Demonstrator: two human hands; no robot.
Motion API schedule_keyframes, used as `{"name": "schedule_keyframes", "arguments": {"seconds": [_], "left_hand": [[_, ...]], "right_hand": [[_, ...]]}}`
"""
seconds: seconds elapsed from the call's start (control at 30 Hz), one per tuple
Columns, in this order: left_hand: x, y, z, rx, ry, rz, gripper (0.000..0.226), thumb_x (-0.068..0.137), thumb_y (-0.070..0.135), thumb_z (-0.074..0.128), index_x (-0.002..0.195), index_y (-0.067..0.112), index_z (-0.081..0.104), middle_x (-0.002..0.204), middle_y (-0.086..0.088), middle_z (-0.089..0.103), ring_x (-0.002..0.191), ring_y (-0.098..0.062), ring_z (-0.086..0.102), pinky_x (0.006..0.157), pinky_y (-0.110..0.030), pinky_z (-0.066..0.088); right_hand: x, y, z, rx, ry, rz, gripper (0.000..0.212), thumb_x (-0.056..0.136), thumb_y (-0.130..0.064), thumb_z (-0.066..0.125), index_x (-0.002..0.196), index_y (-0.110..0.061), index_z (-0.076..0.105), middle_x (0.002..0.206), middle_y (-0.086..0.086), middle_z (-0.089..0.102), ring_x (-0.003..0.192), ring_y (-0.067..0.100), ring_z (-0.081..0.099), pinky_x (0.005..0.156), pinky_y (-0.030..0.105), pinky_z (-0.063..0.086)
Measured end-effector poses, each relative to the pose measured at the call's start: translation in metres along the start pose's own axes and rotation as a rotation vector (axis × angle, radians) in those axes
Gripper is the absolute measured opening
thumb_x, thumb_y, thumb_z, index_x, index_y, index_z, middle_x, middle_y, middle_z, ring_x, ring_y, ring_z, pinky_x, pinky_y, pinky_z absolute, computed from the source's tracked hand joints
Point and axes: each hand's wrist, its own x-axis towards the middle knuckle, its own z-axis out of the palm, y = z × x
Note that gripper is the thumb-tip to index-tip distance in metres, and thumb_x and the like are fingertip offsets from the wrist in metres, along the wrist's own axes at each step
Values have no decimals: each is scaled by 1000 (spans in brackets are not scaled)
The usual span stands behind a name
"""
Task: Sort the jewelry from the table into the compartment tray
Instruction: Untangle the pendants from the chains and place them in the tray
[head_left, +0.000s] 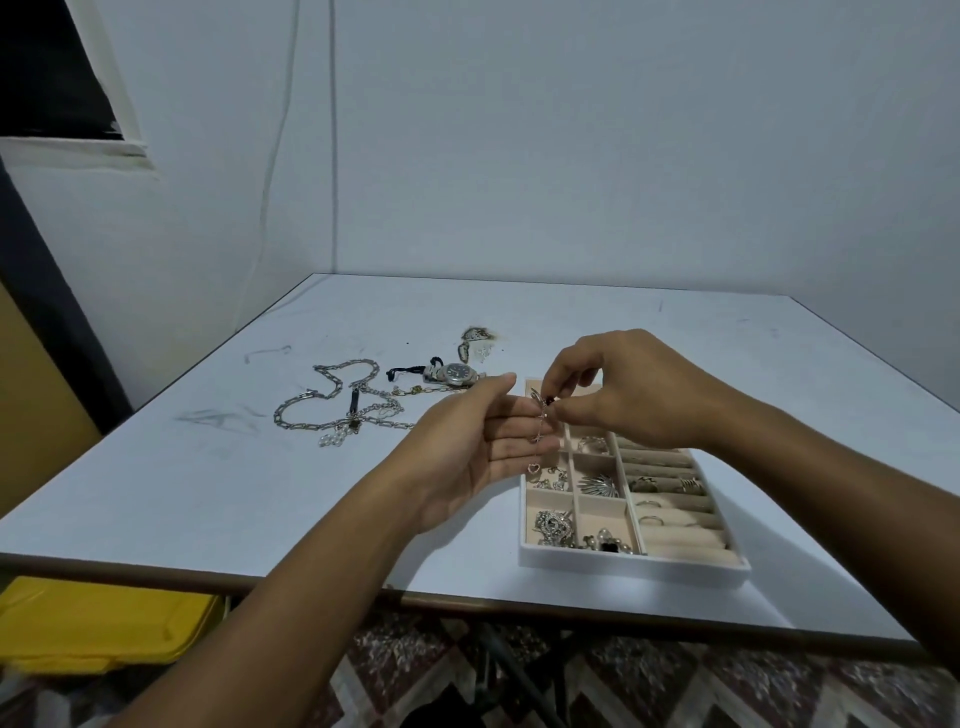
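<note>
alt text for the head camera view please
A person's right hand pinches a thin chain with a heart charm against the open left hand near a partly filled compartment tray. Chunky chains and a watch lie on the table to its left.

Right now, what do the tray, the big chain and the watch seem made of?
Tray: white rigid walls, plastic or painted board; matte beige lining looks like fabric. Big chain: silver-toned metal, links glint. Watch: shiny metal case, dark dial.
</note>
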Motion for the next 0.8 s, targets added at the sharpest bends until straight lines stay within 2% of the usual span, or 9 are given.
{"name": "schedule_keyframes", "arguments": {"seconds": [0.2, 0.33, 0.43, 0.63, 0.7, 0.8], "left_hand": [[-2, 0, 1, 12, 9, -12, 43, 98, 33, 47, 113, -5, 61, 94, -17, 71, 90, -28, 69, 94, -41, 53], [-2, -1, 1, 22, 19, -13, 41, 97, 33, 49, 111, -4, 62, 109, -22, 69, 95, -30, 66, 93, -40, 54], [-4, -1, 0, 45, 22, -12, 39, 97, 34, 49, 110, 0, 64, 112, -19, 69, 105, -33, 66, 93, -38, 54], [-12, -3, -13, 36, 44, 64, 33, 98, 28, 49, 106, 0, 65, 106, -14, 72, 101, -28, 69, 92, -37, 55], [-19, -2, -24, 156, 105, 149, 29, 98, 26, 49, 104, 5, 68, 102, -8, 74, 97, -22, 70, 92, -37, 55], [-33, -3, -53, 530, 264, 316, 22, 94, 27, 53, 93, 18, 73, 93, 5, 74, 89, -10, 70, 91, -35, 55]], "right_hand": [[-8, 6, 5, 18, 8, 7, 11, 79, -21, 74, 82, -31, 71, 81, -12, 65, 83, 3, 56, 73, 18, 43], [-13, 12, 8, 13, 7, 15, 7, 79, -25, 75, 85, -27, 73, 83, -12, 66, 84, 0, 56, 69, 10, 40], [-13, 16, 9, 5, 7, 27, 7, 79, -26, 74, 86, -28, 73, 83, -13, 67, 85, -1, 56, 69, 9, 40], [-6, 12, 18, 59, -4, 52, 7, 80, -23, 74, 85, -27, 72, 84, -11, 68, 84, 0, 60, 73, 19, 47], [1, 5, 26, 74, -25, 45, 10, 80, -22, 74, 88, -27, 71, 84, -10, 68, 84, 3, 62, 76, 21, 47], [19, -10, 45, 64, -77, 3, 16, 80, -23, 74, 94, -27, 71, 90, -9, 69, 88, 6, 63, 77, 19, 47]]}}
